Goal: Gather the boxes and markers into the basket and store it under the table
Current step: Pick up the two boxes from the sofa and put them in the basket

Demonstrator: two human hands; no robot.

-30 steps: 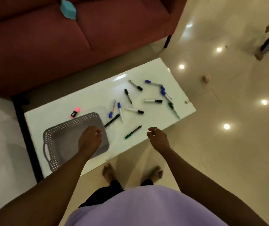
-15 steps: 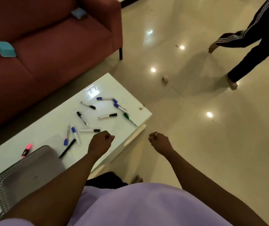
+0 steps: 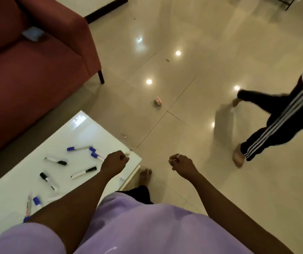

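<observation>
Hands hang curled in loose fists, seemingly empty: left hand (image 3: 114,163) above the corner of the glossy white desk (image 3: 84,132), right hand (image 3: 181,165) over the floor. Blue- and black-capped whiteboard markers (image 3: 84,172) lie scattered on the desk. Best to gather neighbouring markers several per grasp.

White glossy desk (image 3: 84,132). On top, loose and scattered:
- blue-capped marker (image 3: 77,148) near the far edge
- two more blue-capped markers (image 3: 96,155) just beside it
- three black-capped markers (image 3: 56,161) mid-surface, lying apart
- blue-capped stub (image 3: 36,201) and thin pinkish pen (image 3: 28,208) at the near end

Tiled floor (image 3: 192,125): small pink-white object (image 3: 158,101) lying alone.
</observation>
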